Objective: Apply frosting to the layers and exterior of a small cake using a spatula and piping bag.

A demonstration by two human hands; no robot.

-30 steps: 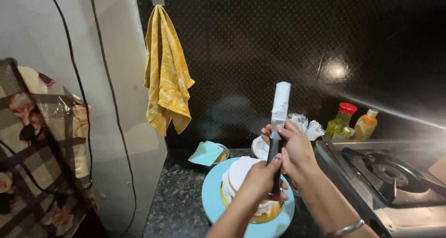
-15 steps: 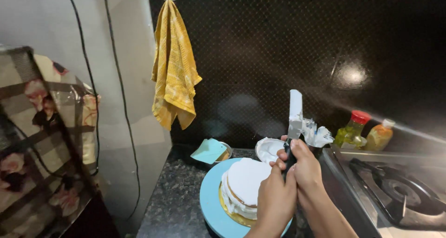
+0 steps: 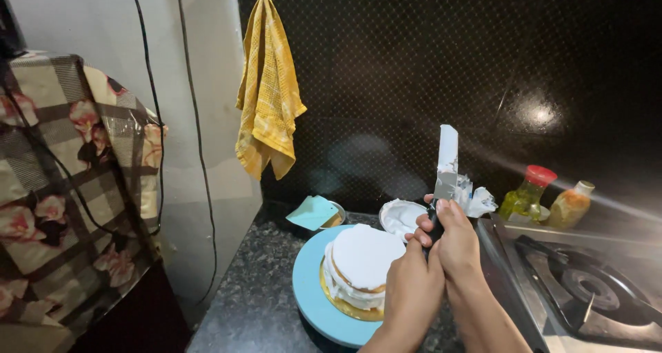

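1. The right hand [image 3: 458,239] is wrapped around the dark handle of a flat icing spatula [image 3: 446,163] and holds it upright, blade pointing up and smeared with white cream.
2. The left hand [image 3: 414,287] is curled in just beside the right, touching it near the handle; whether its fingers grip the handle too cannot be told.
3. Both hands sit at the right edge of a layered cake [image 3: 362,263] coated in white cream, which rests on a gold board on a light blue turntable [image 3: 310,294].
4. Behind the cake stands a small bowl [image 3: 400,216] with white cream in it.
5. To its left is another small bowl [image 3: 336,218], partly covered by a pale teal scraper [image 3: 312,212]; its contents are not clear.
6. Crumpled white plastic [image 3: 476,201] lies just behind the spatula.
7. Further right stand two bottles: one with greenish liquid and a red cap [image 3: 525,193], one with orange liquid and a pale cap [image 3: 571,205].
8. The surface is a dark speckled stone counter [image 3: 255,305]; a steel gas stove [image 3: 586,291] sits at the right.
9. The back wall is dark and glossy, and a yellow towel [image 3: 269,91] hangs on it.
10. At the left, a flowered checked cover [image 3: 62,187] drapes an appliance, with black cables [image 3: 200,153] running down the pale wall.
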